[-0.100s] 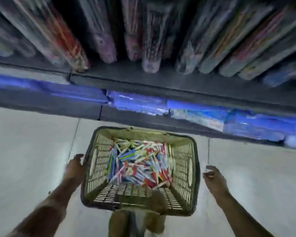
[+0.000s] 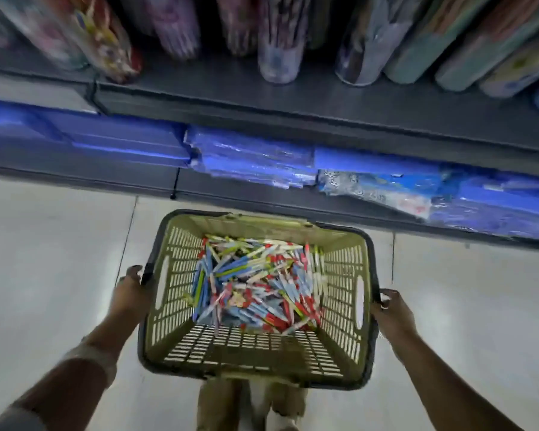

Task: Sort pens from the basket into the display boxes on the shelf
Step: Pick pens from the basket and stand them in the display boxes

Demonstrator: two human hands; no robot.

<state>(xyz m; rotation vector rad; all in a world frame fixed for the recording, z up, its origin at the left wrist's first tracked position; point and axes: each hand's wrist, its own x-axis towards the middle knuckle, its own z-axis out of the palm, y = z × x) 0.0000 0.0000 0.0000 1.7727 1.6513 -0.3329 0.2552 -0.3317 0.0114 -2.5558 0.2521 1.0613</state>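
Note:
An olive-green slatted basket (image 2: 255,353) with a dark rim is held above the pale floor, right in front of me. Inside lies a heap of pens (image 2: 255,284) in blue, red, white and green. My left hand (image 2: 131,293) grips the basket's left rim with its fingers curled over the edge. My right hand (image 2: 392,315) grips the right rim beside the side handle slot. No display boxes are visible in this view.
A dark shelf (image 2: 293,98) runs across the top and carries upright wrapped packs (image 2: 277,42). Under it, blue wrapped packs (image 2: 252,154) lie on the lowest level. My legs (image 2: 249,405) show below the basket on the tiled floor (image 2: 44,275).
My right hand, apart from the basket before, now grips its right rim. The basket has come closer and larger in view, and the shelf has shifted slightly.

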